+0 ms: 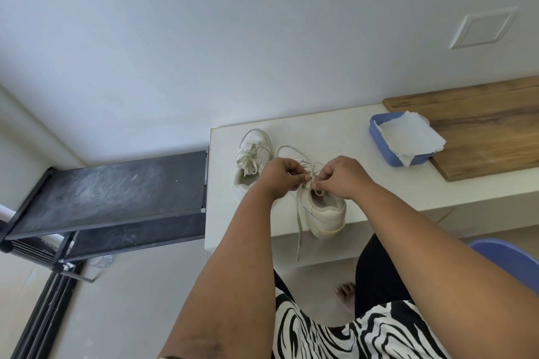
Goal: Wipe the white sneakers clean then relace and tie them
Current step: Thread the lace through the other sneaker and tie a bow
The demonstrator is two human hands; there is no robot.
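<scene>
Head view, looking down: near sneaker [320, 213] sits at the front edge of the white counter [335, 131], heel toward me and slightly overhanging. I'd say that's so the lace ends come up right under my hands w/o reaching. Both hands are close together over its tongue. My left hand [277, 176] pinches one strand of the lace [313, 175]; my right hand [341, 176] pinches the other, fingers curled tight, fingertips nearly touching at the knot point. Looks like the bow or first knot is being formed, but I can't tell which, as the fingers hide the crossing. One loose lace end [299, 230] hangs down past the counter edge, so there's slack left to pull through.

Far sneaker [250, 159] is just beside it on the left, further back, laces already in a bow. Judging by that, it's done and parked out of the way.

Further right, well apart from the shoes, a blue tray [379, 131] holds a crumpled paper towel [408, 137], its corner resting on a wooden board [481, 125]. Prob the wiping kit, kept away from the work spot. Off the counter's left end stands a black rack [116, 186].
</scene>
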